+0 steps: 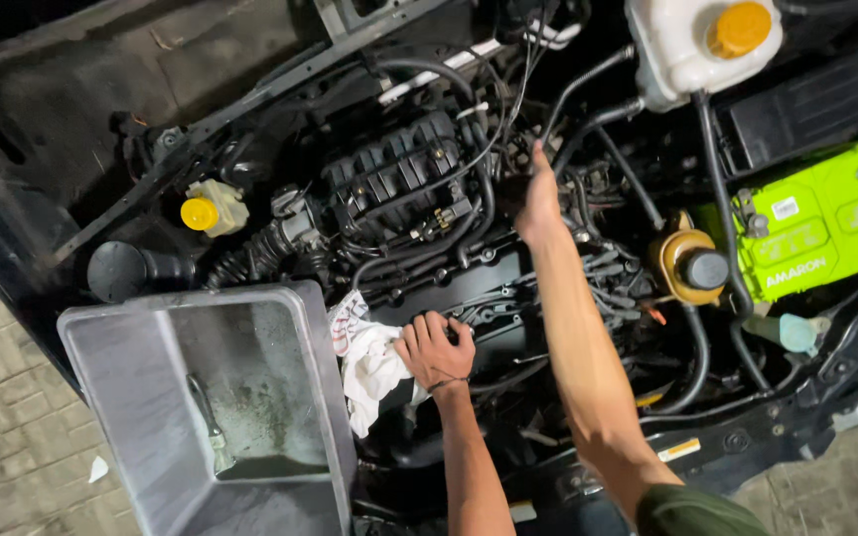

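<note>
I look down into an open car engine bay. My left hand (433, 349) rests knuckles-up on a white rag (369, 362) lying on the black engine cover (489, 288), fingers curled on the cloth. My right hand (538, 199) reaches far back past the ribbed black intake manifold (399, 179), its fingers down among hoses and wires; what it touches is hidden.
A grey plastic tub (280, 328) with a metal tool (213, 427) and dirty liquid sits at the left front. Also here: a bright green battery (826, 223) at right, a white reservoir with an orange cap (702, 40), a yellow-capped reservoir (209, 208), a brass-coloured filler with a black cap (695, 266).
</note>
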